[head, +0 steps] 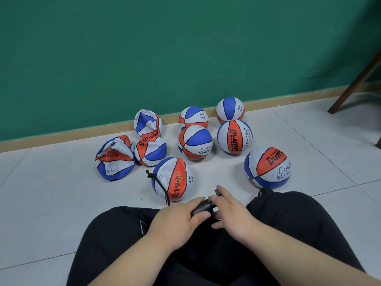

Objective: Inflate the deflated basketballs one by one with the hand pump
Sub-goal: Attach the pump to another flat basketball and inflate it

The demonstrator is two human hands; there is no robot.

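A black hand pump (203,206) lies across my lap, between my knees. My left hand (177,220) grips its barrel. My right hand (231,211) holds the handle end, fingers wrapped over it. A thin black hose (161,187) runs from the pump up to a red, white and blue basketball (172,179) on the floor just in front of me; the hose tip sits at that ball's upper left. Three crumpled, deflated balls (114,159) lie at the left. Several round balls (268,168) sit to the right and behind.
The balls lie on a pale tiled floor (51,193) against a green wall with a wooden skirting (61,137). A brown wooden furniture leg (354,83) stands at the far right. My legs in black trousers fill the lower frame.
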